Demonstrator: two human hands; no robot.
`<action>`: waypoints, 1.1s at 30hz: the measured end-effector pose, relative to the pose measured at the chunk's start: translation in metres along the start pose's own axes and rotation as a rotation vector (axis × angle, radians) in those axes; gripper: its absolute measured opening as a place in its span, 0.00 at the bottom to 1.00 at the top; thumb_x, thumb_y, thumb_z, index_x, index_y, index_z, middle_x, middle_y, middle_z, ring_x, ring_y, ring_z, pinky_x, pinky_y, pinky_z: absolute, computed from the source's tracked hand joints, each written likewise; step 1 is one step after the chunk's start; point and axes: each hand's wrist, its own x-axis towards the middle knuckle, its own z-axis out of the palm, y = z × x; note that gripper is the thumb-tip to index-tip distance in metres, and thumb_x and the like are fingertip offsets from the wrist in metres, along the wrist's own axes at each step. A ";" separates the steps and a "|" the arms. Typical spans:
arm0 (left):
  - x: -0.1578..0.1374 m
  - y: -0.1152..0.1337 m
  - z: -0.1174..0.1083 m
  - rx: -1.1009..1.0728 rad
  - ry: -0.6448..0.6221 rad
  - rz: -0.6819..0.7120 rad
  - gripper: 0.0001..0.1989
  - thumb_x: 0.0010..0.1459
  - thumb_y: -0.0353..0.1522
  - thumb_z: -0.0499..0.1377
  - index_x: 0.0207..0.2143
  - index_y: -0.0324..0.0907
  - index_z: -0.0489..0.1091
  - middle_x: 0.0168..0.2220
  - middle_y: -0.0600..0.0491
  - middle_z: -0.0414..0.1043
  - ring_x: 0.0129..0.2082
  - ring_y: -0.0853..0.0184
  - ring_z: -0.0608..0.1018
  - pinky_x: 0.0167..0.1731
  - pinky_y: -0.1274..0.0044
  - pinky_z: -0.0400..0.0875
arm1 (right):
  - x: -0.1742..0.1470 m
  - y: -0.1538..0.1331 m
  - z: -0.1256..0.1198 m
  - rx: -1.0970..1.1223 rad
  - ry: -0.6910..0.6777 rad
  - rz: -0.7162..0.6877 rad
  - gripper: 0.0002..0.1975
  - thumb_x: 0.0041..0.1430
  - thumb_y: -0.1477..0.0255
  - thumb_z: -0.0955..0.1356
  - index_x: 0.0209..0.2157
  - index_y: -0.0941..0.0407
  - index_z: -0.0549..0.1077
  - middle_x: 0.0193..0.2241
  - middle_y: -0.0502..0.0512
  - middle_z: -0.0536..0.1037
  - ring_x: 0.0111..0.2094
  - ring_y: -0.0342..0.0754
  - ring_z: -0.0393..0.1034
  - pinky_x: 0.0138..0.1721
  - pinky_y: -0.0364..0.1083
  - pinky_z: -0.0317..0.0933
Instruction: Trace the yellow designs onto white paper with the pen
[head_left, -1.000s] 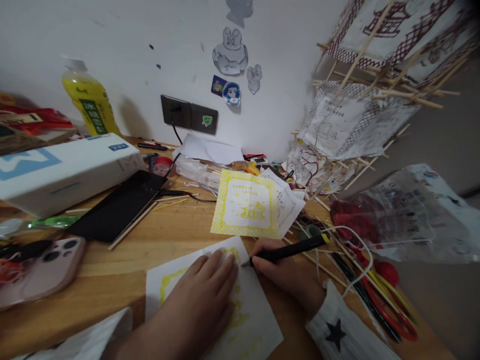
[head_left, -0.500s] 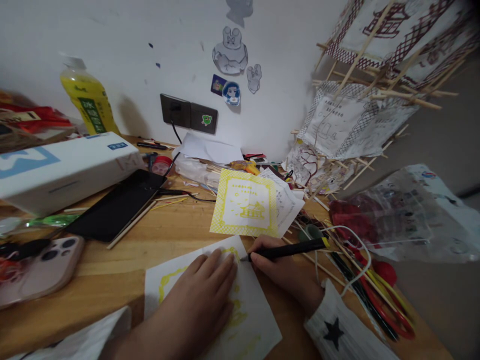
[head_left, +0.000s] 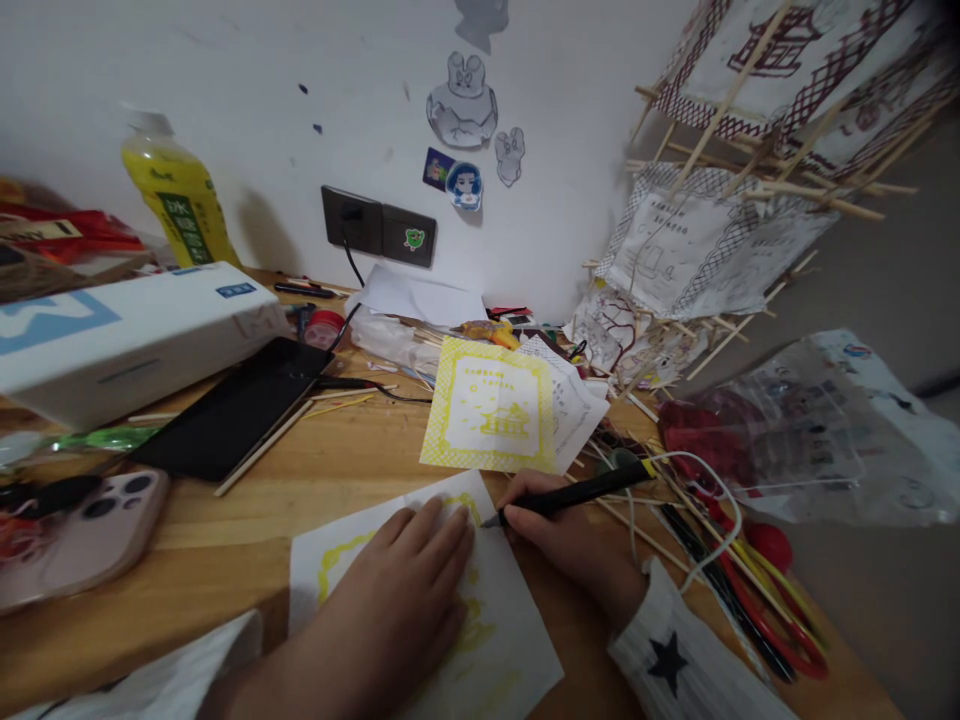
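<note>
My left hand [head_left: 409, 590] lies flat on a white sheet of paper [head_left: 517, 600], fingers stretched out and close together. Yellow lines are drawn on that sheet, partly covered by the hand. In my right hand [head_left: 559, 530] is a black pen [head_left: 585, 492] with a yellow tail end. Its tip touches the sheet near the upper right edge, just beside my left fingertips. Just beyond lies a finished-looking yellow drawing [head_left: 491, 400] of a building within a patterned border, overlapping another drawn sheet [head_left: 581, 405].
A white cord [head_left: 739, 500] loops by the pen's tail. Scissors with red handles [head_left: 787, 635] and thin sticks lie at right, near a clear plastic bag [head_left: 817, 430]. A stick-and-paper lantern frame [head_left: 690, 240] stands behind. Left are a phone [head_left: 101, 540], black tablet [head_left: 232, 415], white box [head_left: 142, 340] and bottle [head_left: 180, 200].
The pen tip has shifted slightly down along the sheet, and the pen's tail has risen a little. My left hand and the paper stay in place.
</note>
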 end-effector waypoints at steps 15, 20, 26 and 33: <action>0.000 -0.004 0.008 0.086 0.098 -0.058 0.21 0.63 0.35 0.51 0.56 0.37 0.68 0.57 0.42 0.68 0.56 0.49 0.67 0.52 0.58 0.67 | -0.002 0.001 0.001 0.032 0.039 0.063 0.05 0.50 0.75 0.65 0.22 0.55 0.69 0.19 0.46 0.69 0.24 0.43 0.63 0.28 0.42 0.57; -0.001 -0.003 0.013 0.107 0.151 -0.036 0.18 0.62 0.32 0.53 0.52 0.43 0.71 0.55 0.45 0.70 0.55 0.49 0.69 0.50 0.57 0.68 | -0.001 0.006 0.002 -0.091 0.036 -0.020 0.05 0.51 0.75 0.65 0.23 0.55 0.71 0.22 0.48 0.72 0.27 0.44 0.66 0.30 0.42 0.59; 0.001 -0.002 0.013 0.125 0.235 -0.016 0.16 0.60 0.32 0.56 0.49 0.41 0.73 0.52 0.43 0.72 0.52 0.48 0.71 0.48 0.58 0.70 | -0.001 0.010 0.002 -0.165 0.000 -0.062 0.04 0.53 0.76 0.67 0.26 0.55 0.73 0.25 0.49 0.75 0.29 0.44 0.69 0.32 0.43 0.61; 0.000 -0.001 0.006 0.121 0.195 -0.020 0.17 0.61 0.32 0.55 0.51 0.40 0.72 0.54 0.43 0.71 0.53 0.49 0.70 0.49 0.59 0.70 | 0.000 0.010 0.002 -0.169 -0.016 -0.075 0.04 0.53 0.76 0.67 0.27 0.55 0.74 0.25 0.49 0.76 0.29 0.44 0.69 0.33 0.43 0.62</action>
